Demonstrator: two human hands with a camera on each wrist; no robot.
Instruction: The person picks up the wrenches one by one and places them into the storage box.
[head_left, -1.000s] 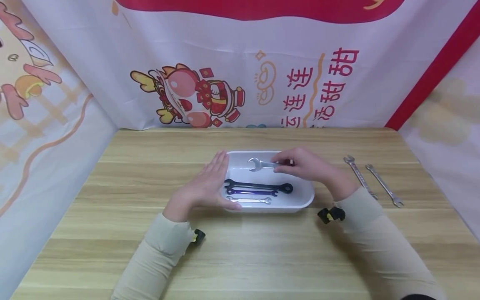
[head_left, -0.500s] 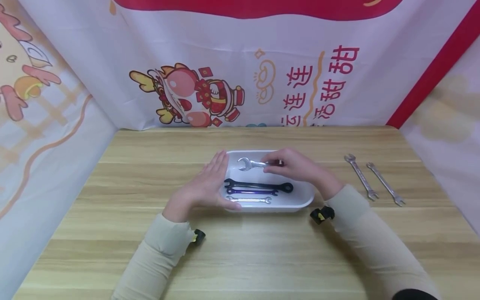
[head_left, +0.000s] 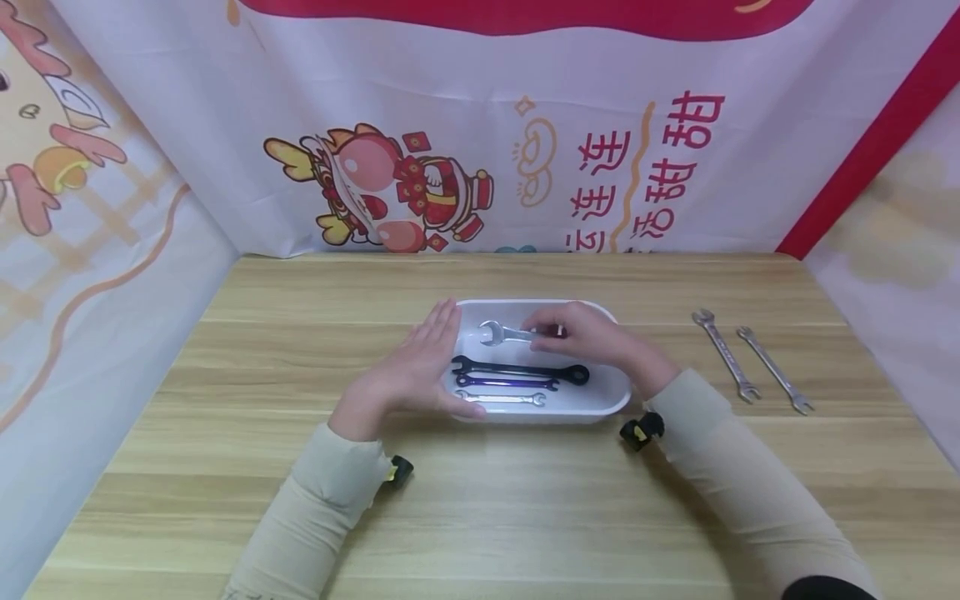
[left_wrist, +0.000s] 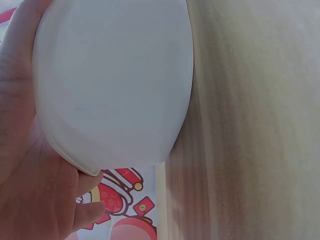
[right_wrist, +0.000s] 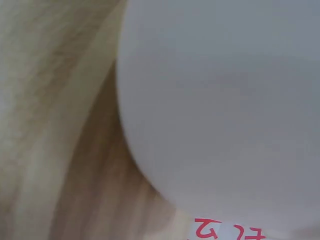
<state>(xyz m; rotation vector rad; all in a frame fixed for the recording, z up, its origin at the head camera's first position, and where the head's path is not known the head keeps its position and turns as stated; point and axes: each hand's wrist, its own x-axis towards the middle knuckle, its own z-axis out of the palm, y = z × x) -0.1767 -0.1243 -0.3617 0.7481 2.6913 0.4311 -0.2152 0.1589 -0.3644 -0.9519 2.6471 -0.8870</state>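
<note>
In the head view, a white oblong tub (head_left: pixel 592 400) stands on the table. My left hand (head_left: pixel 408 367) grips its left end, thumb over the near rim and fingers along the far corner; the left wrist view shows this hand (left_wrist: pixel 40 165) against the tub's outer wall (left_wrist: pixel 115 80). My right hand (head_left: pixel 585 337) reaches over the tub's far right side and holds a silver open-end wrench (head_left: pixel 502 333), its jaw pointing left. Inside lie a black wrench (head_left: pixel 517 369), a purple wrench (head_left: pixel 510 383) and a small silver wrench (head_left: pixel 510 399). Only the tub wall (right_wrist: pixel 220 110) shows in the right wrist view, no fingers.
Two silver wrenches, a thicker one (head_left: pixel 726 356) and a thinner one (head_left: pixel 774 369), lie on the wooden table (head_left: pixel 525 508) right of the tub. A printed cloth (head_left: pixel 420 75) hangs behind the table's far edge, with more cloth at both sides.
My right hand has moved left with the silver wrench and lowered slightly into the tub. The left hand keeps its place on the tub's left end.
</note>
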